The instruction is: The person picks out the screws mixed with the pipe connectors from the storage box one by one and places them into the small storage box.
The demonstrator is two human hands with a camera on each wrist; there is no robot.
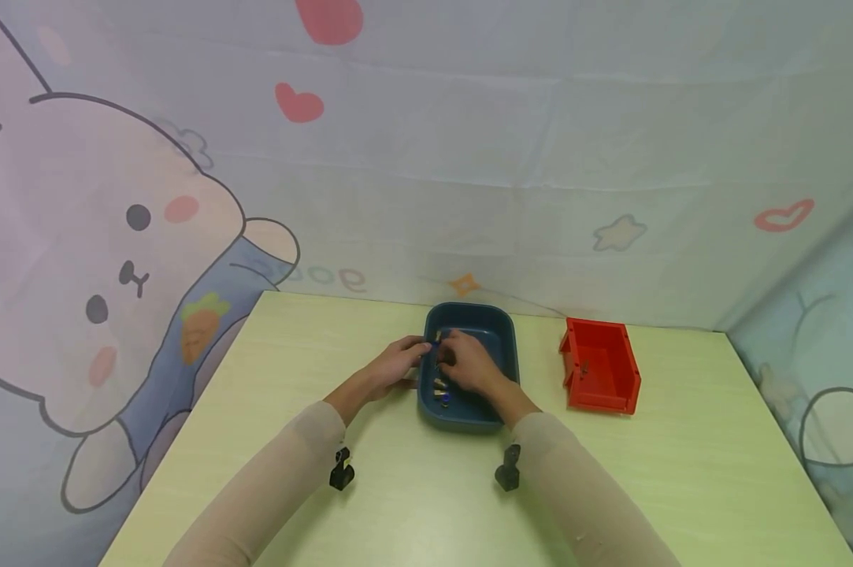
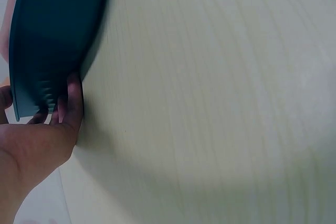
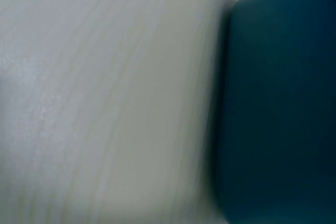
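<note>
Several small metal parts (image 1: 440,387), too tiny to identify, lie in a dark teal plastic tray (image 1: 500,331) at the frame's centre. Left hand (image 1: 396,364) grips its rounded rim; right hand (image 1: 469,364) reaches inside, fingers curled, its grip unclear. Right of it sits a red bin (image 1: 602,366) on the pale table (image 1: 681,472).

Lighting: I read it as even, soft, fairly bright. Head view sharp, edges bowed. Both wrist views smeared; blue tray (image 3: 278,103) blurred. Dark shadow beside the tray; pale glare on surface (image 2: 294,93) right of it.
</note>
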